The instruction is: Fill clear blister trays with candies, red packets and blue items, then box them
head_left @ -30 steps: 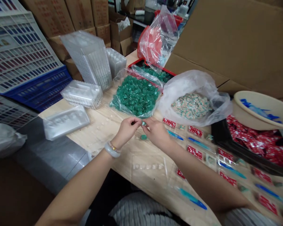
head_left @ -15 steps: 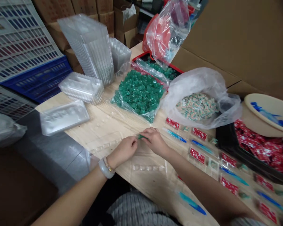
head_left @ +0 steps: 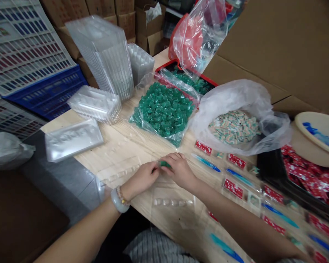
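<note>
My right hand (head_left: 178, 168) is closed on a small green translucent piece (head_left: 164, 164), whose exact kind I cannot make out. Against it, my left hand (head_left: 144, 176) has thumb and fingertips pinched together at the piece's left end. Both are over the wooden table, above clear plastic trays (head_left: 174, 202) with a row of small moulded pockets. Just beyond the hands lies a clear bag (head_left: 164, 109) full of similar green pieces. To the right, trays hold red patterned packets (head_left: 233, 188) and blue pen-shaped sticks (head_left: 207, 162).
Stacks of clear trays (head_left: 101, 54) stand at the back left. A white bag (head_left: 235, 128) of small striped pieces, a black bin (head_left: 271, 175) of red packets and a cream basin (head_left: 304, 135) are on the right. A cardboard box (head_left: 276, 47) rises behind them.
The view has shifted slightly. Both hands stay together at the same spot, and more of the green piece shows between them now.
</note>
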`<state>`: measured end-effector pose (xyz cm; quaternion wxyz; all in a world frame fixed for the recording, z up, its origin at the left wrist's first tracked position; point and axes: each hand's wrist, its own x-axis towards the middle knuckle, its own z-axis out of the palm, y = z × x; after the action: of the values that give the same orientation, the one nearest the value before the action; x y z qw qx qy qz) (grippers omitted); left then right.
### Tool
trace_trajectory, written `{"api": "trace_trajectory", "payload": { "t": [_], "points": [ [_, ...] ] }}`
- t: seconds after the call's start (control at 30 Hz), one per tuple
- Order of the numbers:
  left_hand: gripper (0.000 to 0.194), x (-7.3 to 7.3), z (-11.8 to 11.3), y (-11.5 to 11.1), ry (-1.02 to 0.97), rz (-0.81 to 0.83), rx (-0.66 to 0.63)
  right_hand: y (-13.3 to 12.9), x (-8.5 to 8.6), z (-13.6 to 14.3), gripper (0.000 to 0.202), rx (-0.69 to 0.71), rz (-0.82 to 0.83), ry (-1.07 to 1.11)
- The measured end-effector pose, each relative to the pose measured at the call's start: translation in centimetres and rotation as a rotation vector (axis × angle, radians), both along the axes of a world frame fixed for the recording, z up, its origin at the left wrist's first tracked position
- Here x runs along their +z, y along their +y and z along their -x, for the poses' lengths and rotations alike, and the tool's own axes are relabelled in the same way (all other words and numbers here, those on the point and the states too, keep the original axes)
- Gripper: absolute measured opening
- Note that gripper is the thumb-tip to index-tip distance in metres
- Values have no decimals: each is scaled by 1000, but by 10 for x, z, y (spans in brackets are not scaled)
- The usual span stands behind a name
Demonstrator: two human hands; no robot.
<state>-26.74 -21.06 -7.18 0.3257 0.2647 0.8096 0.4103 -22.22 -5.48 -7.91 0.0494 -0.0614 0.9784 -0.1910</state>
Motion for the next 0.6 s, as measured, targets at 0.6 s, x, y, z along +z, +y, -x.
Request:
{"api": "trace_trajectory", "payload": {
  "t": [0.6],
  "points": [
    [18, 81, 248, 181, 299, -511, 619, 53, 36, 124, 24, -162, 25, 371]
  ]
}}
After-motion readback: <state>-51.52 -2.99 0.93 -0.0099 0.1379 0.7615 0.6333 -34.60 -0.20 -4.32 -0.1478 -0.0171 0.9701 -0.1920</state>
